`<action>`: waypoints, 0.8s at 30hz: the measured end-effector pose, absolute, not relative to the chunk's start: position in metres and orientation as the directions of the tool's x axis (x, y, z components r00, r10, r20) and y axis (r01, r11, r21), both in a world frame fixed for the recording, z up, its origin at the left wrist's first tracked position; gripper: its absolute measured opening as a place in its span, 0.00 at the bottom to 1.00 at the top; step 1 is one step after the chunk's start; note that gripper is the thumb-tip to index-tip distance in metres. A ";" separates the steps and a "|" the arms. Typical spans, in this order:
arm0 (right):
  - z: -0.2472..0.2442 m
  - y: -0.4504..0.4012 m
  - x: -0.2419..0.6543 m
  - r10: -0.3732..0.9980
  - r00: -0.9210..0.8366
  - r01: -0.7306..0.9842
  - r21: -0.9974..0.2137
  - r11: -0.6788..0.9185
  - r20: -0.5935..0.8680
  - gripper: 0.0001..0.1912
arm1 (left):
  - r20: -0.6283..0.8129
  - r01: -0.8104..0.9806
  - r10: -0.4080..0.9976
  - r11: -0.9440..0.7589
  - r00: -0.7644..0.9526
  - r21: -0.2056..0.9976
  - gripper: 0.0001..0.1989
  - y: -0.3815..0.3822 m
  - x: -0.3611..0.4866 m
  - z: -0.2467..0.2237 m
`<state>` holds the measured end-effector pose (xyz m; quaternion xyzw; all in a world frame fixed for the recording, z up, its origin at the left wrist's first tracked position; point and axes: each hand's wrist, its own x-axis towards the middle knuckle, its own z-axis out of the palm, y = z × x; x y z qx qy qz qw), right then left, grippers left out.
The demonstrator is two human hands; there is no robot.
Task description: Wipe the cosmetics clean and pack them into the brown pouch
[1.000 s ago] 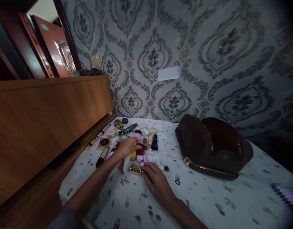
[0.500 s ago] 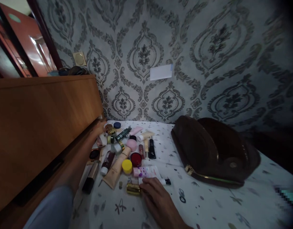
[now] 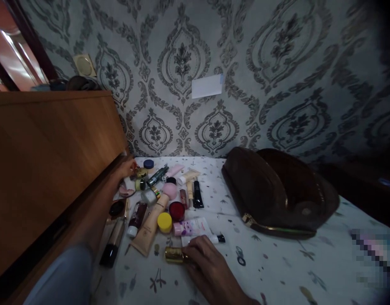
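At the far left of the spread of cosmetics, my left hand (image 3: 128,168) has its fingers closed at a small reddish-brown round container (image 3: 136,165), mostly hidden by them. A gold-lidded jar (image 3: 142,173) and a dark blue lid (image 3: 148,164) lie beside it. In front, my right hand (image 3: 210,262) has its fingers wrapped over one end of a small gold-capped bottle (image 3: 174,254) lying on its side. Just beyond are a white tube with a black cap (image 3: 221,239), a pink-and-white tube (image 3: 191,227), a yellow-lidded jar (image 3: 165,222) and a beige tube (image 3: 149,231).
A large brown bag (image 3: 261,195) with its zip open stands on the right of the patterned white cloth (image 3: 258,275). A wooden cabinet (image 3: 55,140) borders the left side. The papered wall (image 3: 182,118) rises behind. A foundation bottle (image 3: 112,243) lies near my left forearm.
My left fingers have closed over the reddish-brown container at the far left. My right hand is wrapped further round the gold-capped bottle. The view has shifted slightly to the right.
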<state>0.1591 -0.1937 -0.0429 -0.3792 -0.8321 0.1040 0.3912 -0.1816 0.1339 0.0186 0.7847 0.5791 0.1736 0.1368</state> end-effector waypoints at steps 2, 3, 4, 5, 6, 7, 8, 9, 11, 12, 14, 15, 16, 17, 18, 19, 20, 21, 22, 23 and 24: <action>-0.043 -0.194 0.158 0.712 -0.438 0.576 -0.437 0.691 0.550 0.15 | 0.151 0.866 0.964 -0.262 0.218 0.426 0.16 0.120 -0.187 0.022; -0.043 -0.194 0.158 0.713 -0.446 0.599 -0.412 0.687 0.541 0.15 | 0.177 0.865 0.965 -0.251 0.192 0.435 0.17 0.112 -0.190 0.025; -0.044 -0.192 0.158 0.718 -0.443 0.629 -0.384 0.676 0.538 0.15 | 0.208 0.859 0.964 -0.244 0.165 0.450 0.18 0.104 -0.193 0.029; -0.045 -0.190 0.157 0.725 -0.431 0.664 -0.355 0.658 0.538 0.14 | 0.241 0.848 0.960 -0.243 0.141 0.470 0.20 0.095 -0.196 0.033; -0.047 -0.188 0.158 0.734 -0.410 0.700 -0.329 0.634 0.542 0.13 | 0.272 0.833 0.954 -0.248 0.122 0.494 0.22 0.085 -0.198 0.038; -0.049 -0.186 0.158 0.744 -0.386 0.731 -0.311 0.607 0.545 0.12 | 0.301 0.814 0.947 -0.260 0.110 0.520 0.25 0.074 -0.199 0.043; -0.050 -0.183 0.158 0.754 -0.364 0.754 -0.303 0.583 0.547 0.11 | 0.326 0.789 0.939 -0.279 0.106 0.548 0.26 0.064 -0.199 0.048; -0.052 -0.181 0.158 0.762 -0.346 0.767 -0.304 0.566 0.547 0.10 | 0.346 0.759 0.932 -0.304 0.110 0.576 0.27 0.052 -0.198 0.053; -0.053 -0.179 0.159 0.772 -0.321 0.766 -0.329 0.552 0.548 0.10 | 0.373 0.693 0.918 -0.358 0.137 0.626 0.29 0.029 -0.192 0.061; -0.053 -0.180 0.160 0.775 -0.310 0.754 -0.353 0.553 0.551 0.11 | 0.380 0.661 0.912 -0.382 0.156 0.646 0.30 0.016 -0.187 0.064; -0.050 -0.184 0.161 0.782 -0.288 0.703 -0.433 0.564 0.552 0.11 | 0.384 0.603 0.901 -0.422 0.201 0.677 0.30 -0.009 -0.174 0.068; -0.047 -0.187 0.161 0.790 -0.273 0.662 -0.489 0.568 0.549 0.12 | 0.379 0.569 0.896 -0.440 0.229 0.695 0.31 -0.022 -0.165 0.069; -0.043 -0.191 0.161 0.804 -0.259 0.609 -0.556 0.566 0.534 0.11 | 0.370 0.531 0.891 -0.455 0.264 0.715 0.31 -0.036 -0.156 0.070; -0.037 -0.195 0.161 0.827 -0.249 0.546 -0.632 0.550 0.504 0.11 | 0.355 0.475 0.881 -0.469 0.313 0.744 0.32 -0.050 -0.145 0.070; -0.032 -0.199 0.160 0.856 -0.240 0.471 -0.716 0.515 0.458 0.12 | 0.334 0.429 0.868 -0.477 0.367 0.767 0.31 -0.064 -0.133 0.071; -0.025 -0.203 0.158 0.888 -0.231 0.381 -0.803 0.459 0.398 0.13 | 0.304 0.403 0.852 -0.480 0.427 0.779 0.30 -0.078 -0.119 0.072; -0.020 -0.206 0.156 0.919 -0.225 0.274 -0.884 0.379 0.324 0.15 | 0.274 0.408 0.829 -0.494 0.487 0.768 0.29 -0.093 -0.105 0.073; -0.014 -0.210 0.154 0.944 -0.217 0.148 -0.948 0.283 0.248 0.18 | 0.259 0.426 0.806 -0.519 0.532 0.740 0.27 -0.108 -0.090 0.074; -0.011 -0.212 0.151 0.961 -0.211 0.005 -0.983 0.186 0.181 0.21 | 0.240 0.453 0.775 -0.557 0.584 0.696 0.25 -0.122 -0.075 0.075; -0.008 -0.215 0.149 0.971 -0.204 -0.138 -0.986 0.099 0.126 0.24 | 0.209 0.488 0.741 -0.599 0.638 0.635 0.23 -0.137 -0.061 0.074; -0.007 -0.217 0.146 0.977 -0.196 -0.263 -0.964 0.029 0.083 0.26 | 0.191 0.522 0.715 -0.642 0.673 0.561 0.22 -0.150 -0.048 0.073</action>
